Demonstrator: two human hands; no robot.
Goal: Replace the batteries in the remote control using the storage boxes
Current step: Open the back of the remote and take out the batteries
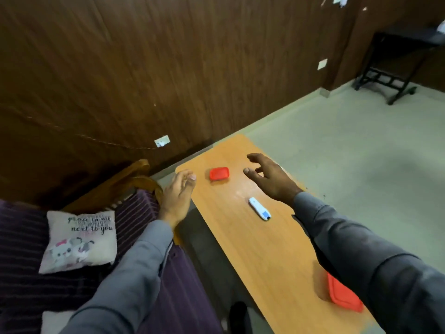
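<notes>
A long, narrow orange wooden table (252,239) runs away from the viewer, its far end close to a dark wood-panelled wall. Three things lie on it, well apart. A small red lidded box (219,174) sits near the far end. A white remote control (259,208) with a blue patch lies at an angle around the middle. A second red box (343,296) rests at the near right edge, partly hidden by a sleeve.

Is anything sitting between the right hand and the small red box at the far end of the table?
Nothing visible. The right hand hovers open beside the small red box, with only bare table between them. The remote lies nearer, off that path.
</notes>
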